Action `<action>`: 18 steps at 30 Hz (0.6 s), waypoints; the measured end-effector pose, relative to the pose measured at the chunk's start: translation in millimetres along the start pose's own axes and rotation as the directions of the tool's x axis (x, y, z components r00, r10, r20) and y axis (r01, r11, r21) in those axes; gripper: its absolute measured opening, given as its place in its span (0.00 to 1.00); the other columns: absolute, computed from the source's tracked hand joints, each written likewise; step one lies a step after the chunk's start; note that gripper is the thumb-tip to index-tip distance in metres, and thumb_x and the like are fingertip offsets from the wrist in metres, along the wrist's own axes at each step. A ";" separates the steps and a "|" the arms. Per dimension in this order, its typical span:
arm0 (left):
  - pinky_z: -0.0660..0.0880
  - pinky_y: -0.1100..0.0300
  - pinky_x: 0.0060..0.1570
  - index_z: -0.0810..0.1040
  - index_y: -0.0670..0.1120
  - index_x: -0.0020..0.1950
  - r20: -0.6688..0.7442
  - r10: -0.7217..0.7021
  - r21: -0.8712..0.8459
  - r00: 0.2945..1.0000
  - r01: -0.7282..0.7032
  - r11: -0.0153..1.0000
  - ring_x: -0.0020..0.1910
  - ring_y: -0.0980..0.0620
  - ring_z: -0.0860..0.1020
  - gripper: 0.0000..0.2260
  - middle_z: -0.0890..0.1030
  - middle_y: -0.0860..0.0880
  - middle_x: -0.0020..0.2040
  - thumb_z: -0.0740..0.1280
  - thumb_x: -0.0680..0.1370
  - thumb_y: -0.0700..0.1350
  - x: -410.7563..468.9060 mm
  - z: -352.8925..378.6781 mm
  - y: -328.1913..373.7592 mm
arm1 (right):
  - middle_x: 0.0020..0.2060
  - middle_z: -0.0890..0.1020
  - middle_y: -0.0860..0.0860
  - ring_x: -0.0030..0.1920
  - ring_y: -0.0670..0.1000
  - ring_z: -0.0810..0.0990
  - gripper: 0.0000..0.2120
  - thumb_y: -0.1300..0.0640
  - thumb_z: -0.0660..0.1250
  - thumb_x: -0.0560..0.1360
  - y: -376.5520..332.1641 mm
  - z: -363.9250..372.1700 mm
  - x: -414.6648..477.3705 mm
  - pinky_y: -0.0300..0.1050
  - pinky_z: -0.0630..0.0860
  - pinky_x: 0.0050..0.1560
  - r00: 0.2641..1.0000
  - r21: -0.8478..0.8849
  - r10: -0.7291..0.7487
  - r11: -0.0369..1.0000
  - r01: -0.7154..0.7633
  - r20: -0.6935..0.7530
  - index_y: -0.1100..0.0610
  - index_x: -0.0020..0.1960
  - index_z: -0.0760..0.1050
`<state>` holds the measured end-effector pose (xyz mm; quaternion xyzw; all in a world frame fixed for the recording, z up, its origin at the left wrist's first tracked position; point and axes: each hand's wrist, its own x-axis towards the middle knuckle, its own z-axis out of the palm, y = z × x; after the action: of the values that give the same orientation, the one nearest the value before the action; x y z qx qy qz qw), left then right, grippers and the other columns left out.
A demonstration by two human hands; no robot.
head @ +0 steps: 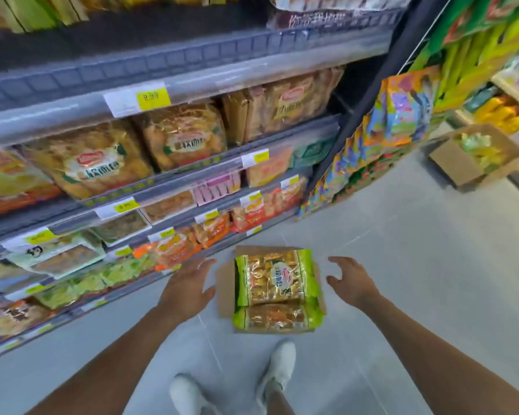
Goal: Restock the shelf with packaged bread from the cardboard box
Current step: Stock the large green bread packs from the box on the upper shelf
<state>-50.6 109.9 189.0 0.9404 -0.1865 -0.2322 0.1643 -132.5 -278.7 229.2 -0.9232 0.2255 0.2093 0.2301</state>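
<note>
Box: we see the open brown cardboard box [271,290] on the grey floor, just in front of the white shoes.
Bread: the top green-edged clear bread packet [274,281] lies flat in the box, long axis across it.
Left hand [189,284]: fingers spread, empty, just left of the box.
Right hand [352,281]: spread, empty, just right; we judge both about equally near.

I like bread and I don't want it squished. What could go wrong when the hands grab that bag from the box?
1. The left hand and right hand are open on either side of the top bag; a hard squeeze could crush the bread.
2. The bag looks slippery and could slide out onto the floor.
3. The box sits just ahead of the shoes, so a step forward might kick it.
</note>
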 end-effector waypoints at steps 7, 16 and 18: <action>0.65 0.50 0.72 0.60 0.51 0.80 0.235 -0.226 -0.136 0.945 0.263 0.955 0.76 0.45 0.64 0.31 0.64 0.48 0.78 0.67 0.80 0.53 47.1 100.6 9.9 | 0.67 0.76 0.57 0.67 0.58 0.74 0.26 0.56 0.71 0.75 90.3 54.1 65.8 0.44 0.66 0.66 0.966 0.024 0.168 0.984 -0.175 0.196 0.55 0.72 0.70; 0.68 0.54 0.68 0.63 0.51 0.79 0.365 -0.386 -0.245 0.848 0.487 0.839 0.72 0.45 0.70 0.28 0.67 0.45 0.76 0.67 0.80 0.52 140.7 238.8 -10.2 | 0.68 0.76 0.56 0.65 0.56 0.76 0.26 0.54 0.69 0.77 165.6 171.4 184.0 0.43 0.69 0.62 0.913 0.130 0.250 0.944 -0.304 0.321 0.55 0.73 0.68; 0.69 0.55 0.67 0.63 0.51 0.78 0.387 -0.401 -0.266 0.830 0.517 0.814 0.71 0.45 0.71 0.28 0.68 0.45 0.76 0.67 0.80 0.52 161.6 269.4 -17.8 | 0.68 0.75 0.55 0.66 0.56 0.75 0.26 0.54 0.69 0.77 179.2 200.4 209.8 0.44 0.70 0.62 0.902 0.169 0.280 0.922 -0.348 0.330 0.55 0.73 0.67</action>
<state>-46.9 -3.5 -104.5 0.8617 0.0713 -0.4415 0.2398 -111.0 -383.7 -94.4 -0.8001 0.3568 0.3545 0.3270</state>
